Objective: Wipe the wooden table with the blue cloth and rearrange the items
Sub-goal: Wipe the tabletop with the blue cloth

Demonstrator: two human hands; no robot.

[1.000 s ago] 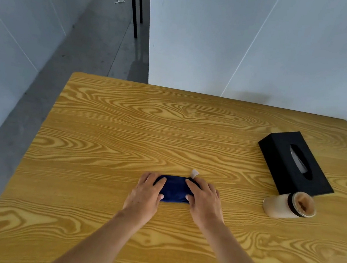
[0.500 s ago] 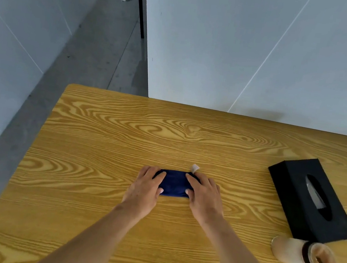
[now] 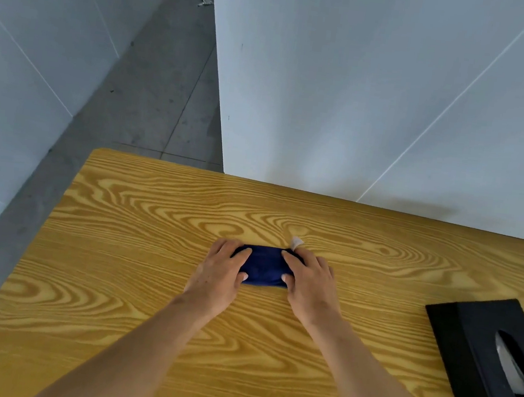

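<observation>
A folded dark blue cloth point(image 3: 264, 266) lies flat on the wooden table point(image 3: 133, 281), a small white tag point(image 3: 296, 242) sticking out at its far right corner. My left hand point(image 3: 221, 270) presses on the cloth's left end, fingers spread over it. My right hand point(image 3: 308, 280) presses on its right end the same way. Only the cloth's middle strip shows between the two hands. A black tissue box point(image 3: 493, 365) lies at the right edge of the table, with white tissue visible in its oval slot.
White wall panels point(image 3: 363, 95) stand right behind the table's far edge. Grey concrete floor point(image 3: 134, 102) runs along the table's left side and back. The table's left edge slants down to the lower left corner of the view.
Both hands have pushed the cloth away from me across the table. The view has tilted up and left, so the tissue box sits lower right and the lying jar has left the frame.
</observation>
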